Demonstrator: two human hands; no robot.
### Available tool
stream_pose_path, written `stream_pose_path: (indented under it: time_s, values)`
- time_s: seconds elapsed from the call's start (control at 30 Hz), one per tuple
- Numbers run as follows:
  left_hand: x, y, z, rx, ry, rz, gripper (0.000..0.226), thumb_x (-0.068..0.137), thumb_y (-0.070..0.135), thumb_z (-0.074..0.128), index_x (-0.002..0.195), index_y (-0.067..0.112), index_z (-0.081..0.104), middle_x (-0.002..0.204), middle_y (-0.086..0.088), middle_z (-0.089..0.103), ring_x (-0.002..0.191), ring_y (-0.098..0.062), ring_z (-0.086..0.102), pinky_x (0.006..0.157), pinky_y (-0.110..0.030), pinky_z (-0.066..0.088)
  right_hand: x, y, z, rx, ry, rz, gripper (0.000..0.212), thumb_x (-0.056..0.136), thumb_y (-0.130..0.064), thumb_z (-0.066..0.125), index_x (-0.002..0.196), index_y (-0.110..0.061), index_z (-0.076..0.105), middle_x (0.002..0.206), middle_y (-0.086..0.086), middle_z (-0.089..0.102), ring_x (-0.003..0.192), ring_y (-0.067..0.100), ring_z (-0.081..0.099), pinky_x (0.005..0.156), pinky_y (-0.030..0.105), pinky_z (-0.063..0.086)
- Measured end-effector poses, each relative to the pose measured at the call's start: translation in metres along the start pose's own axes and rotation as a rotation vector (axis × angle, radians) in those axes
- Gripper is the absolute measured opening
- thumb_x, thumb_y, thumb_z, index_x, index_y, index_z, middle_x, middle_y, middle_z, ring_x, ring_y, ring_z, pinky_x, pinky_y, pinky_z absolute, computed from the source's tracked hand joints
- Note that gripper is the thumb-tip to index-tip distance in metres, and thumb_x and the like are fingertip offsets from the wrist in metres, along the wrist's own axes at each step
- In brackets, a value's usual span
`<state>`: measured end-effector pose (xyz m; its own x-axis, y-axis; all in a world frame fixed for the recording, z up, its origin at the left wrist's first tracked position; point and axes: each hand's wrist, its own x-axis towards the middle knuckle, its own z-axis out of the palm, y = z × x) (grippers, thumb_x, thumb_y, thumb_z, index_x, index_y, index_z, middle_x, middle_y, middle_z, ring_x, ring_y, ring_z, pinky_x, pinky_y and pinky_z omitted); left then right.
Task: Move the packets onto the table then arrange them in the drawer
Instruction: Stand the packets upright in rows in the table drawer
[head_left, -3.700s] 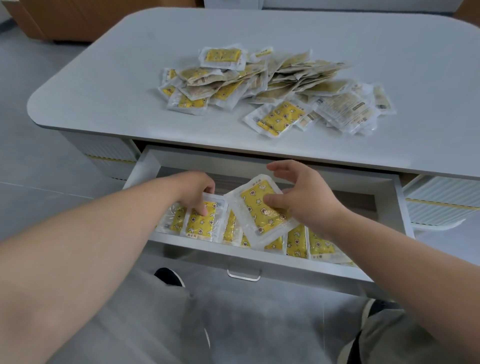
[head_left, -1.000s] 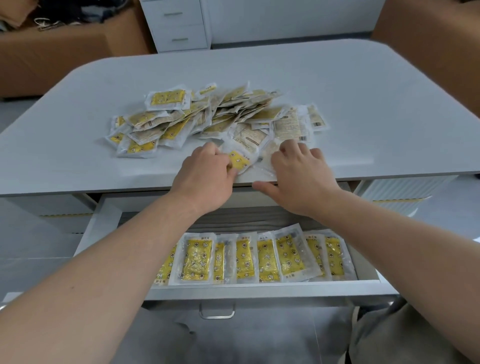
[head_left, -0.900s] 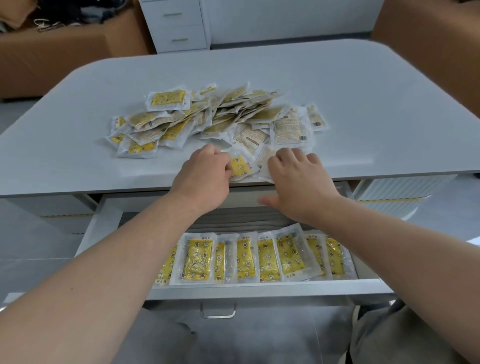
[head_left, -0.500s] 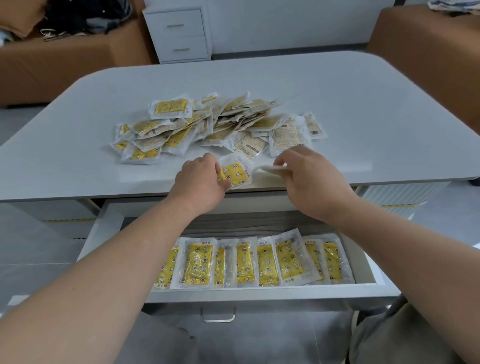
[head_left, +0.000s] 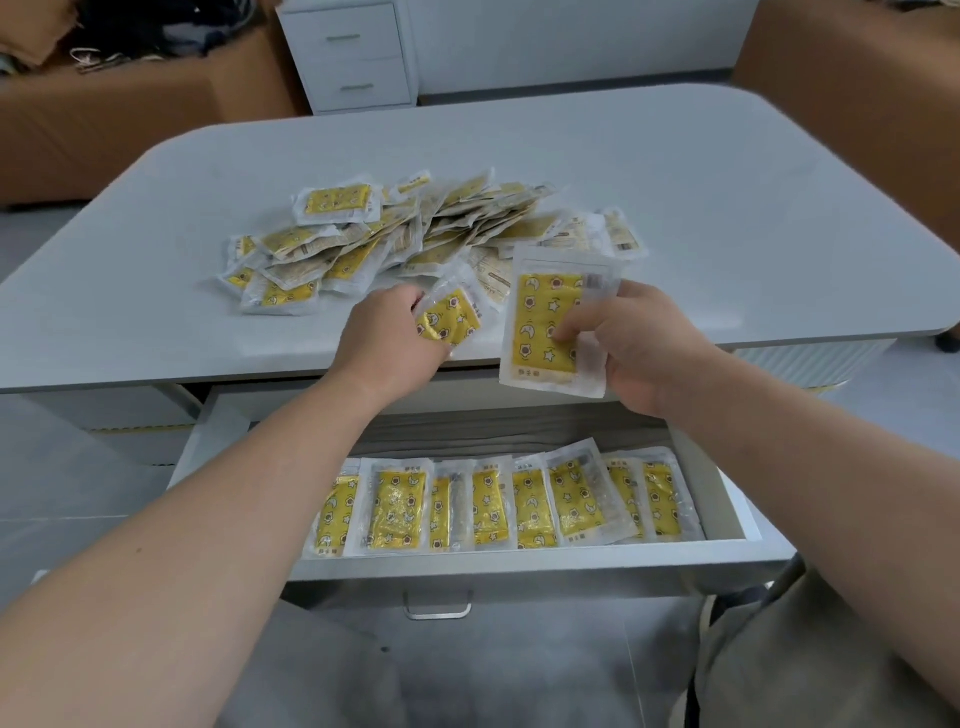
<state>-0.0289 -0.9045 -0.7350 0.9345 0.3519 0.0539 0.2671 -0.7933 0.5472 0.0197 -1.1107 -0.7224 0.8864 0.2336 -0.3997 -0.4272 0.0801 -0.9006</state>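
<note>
- Left: our left hand curls its fingers round one yellow packet at the near edge of the pile.
- Right: our right hand pinches a second packet between fingers and thumb, upright over the surface's front edge.
- Below: the open drawer holds a row of packets side by side along its front.
- Risk, as we judge it: slick film may slip from so light a pinch, or an incoming packet may knock the row askew.
- Surface: pale grey, round-cornered. Room: brown seat at left, white cabinet behind.
</note>
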Motion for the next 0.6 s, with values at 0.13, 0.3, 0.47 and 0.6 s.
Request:
stream_pose_path:
  time_s: [0.13, 0.3, 0.47, 0.6]
  values:
    - [0.0, 0.001, -0.009, -0.305, -0.11, -0.154, 0.016, 0.085, 0.018, 0.071, 0.098, 0.008, 0.066, 0.097, -0.013, 0.071, 0.09, -0.031, 0.068, 0.078, -0.041, 0.055, -0.004, 0.005, 0.003, 0.025, -0.091, 0.085, 0.037, 0.084, 0.014, 0.069, 0.116, -0.003, 0.064, 0.102, 0.017, 0.077, 0.085, 0.035, 0.077, 0.071, 0.051, 0.063]
    - [-0.003, -0.005, -0.028, -0.538, -0.244, -0.272, 0.018, 0.084, 0.014, 0.078, 0.1, 0.009, 0.071, 0.092, -0.009, 0.078, 0.088, -0.026, 0.076, 0.088, -0.048, 0.059, -0.004, 0.008, 0.003, -0.133, -0.118, 0.099, 0.039, 0.08, 0.007, 0.077, 0.116, -0.004, 0.064, 0.1, 0.015, 0.078, 0.086, 0.035, 0.077, 0.082, 0.054, 0.061]
    - [-0.009, -0.018, -0.036, -0.412, -0.353, -0.324, 0.026, 0.074, 0.007, 0.084, 0.09, 0.007, 0.064, 0.08, -0.006, 0.073, 0.078, -0.026, 0.071, 0.069, -0.033, 0.056, -0.002, 0.017, 0.006, -0.3, -0.215, 0.17, 0.036, 0.081, 0.004, 0.077, 0.114, -0.001, 0.065, 0.099, 0.017, 0.078, 0.089, 0.035, 0.077, 0.086, 0.053, 0.06]
    - [-0.016, -0.031, -0.024, -0.209, -0.539, -0.398, 0.047, 0.063, 0.011, 0.093, 0.098, 0.005, 0.061, 0.095, -0.015, 0.071, 0.09, -0.031, 0.07, 0.085, -0.046, 0.058, -0.002, 0.026, 0.007, -0.487, -0.272, 0.193, 0.034, 0.08, -0.002, 0.082, 0.107, -0.003, 0.061, 0.093, 0.015, 0.079, 0.083, 0.032, 0.077, 0.075, 0.043, 0.062]
